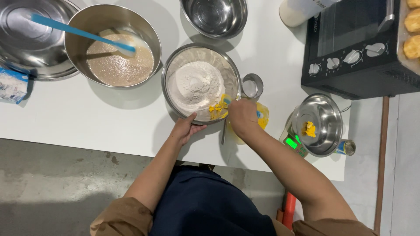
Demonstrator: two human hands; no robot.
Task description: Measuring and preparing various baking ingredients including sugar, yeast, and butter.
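Nearest, the person's two bare forearms reach up over the near edge of the white table (78, 118). The left hand (185, 128) grips the near rim of the steel bowl of flour (201, 83), thumb over the rim, fingers under it. The right hand (242, 117) is clenched at the bowl's near right rim around something mostly hidden; what it grasps cannot be told for sure, though yellow butter pieces (217, 107) lie on the flour just beside it. A yellow packet (262, 116) sits under that hand on the table.

To the right, a small steel bowl (323, 124) with a lump of butter rests on a green-lit kitchen scale (293, 144), a tin can (346, 147) beside it. A small metal cup (252, 86) stands just right of the flour bowl.

Farther left, a bowl of tan liquid (114, 43) holds a blue spatula (78, 31), next to a wide empty pan (30, 43). Far centre stands an empty steel bowl (214, 16); far right, a black countertop oven (358, 43).
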